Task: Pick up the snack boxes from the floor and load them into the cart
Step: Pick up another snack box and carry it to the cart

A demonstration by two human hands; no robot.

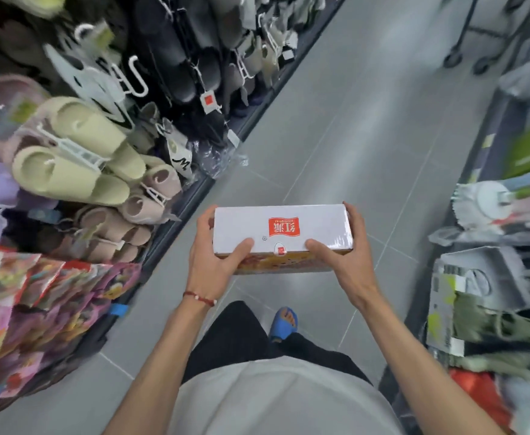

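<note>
left rack: slippers (68, 158) on hangers | lower left: bright packets (37, 309) | floor (367, 120): grey tiles | right shelf (477, 158): blurred goods, perhaps mops (489, 202)

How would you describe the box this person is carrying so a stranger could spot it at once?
Along the grey tiled floor beside the slipper rack, look to the middle of the aisle. There the left hand and right hand grip the ends of a long snack box. Only it has a white top with a red logo and an orange printed side.
</note>
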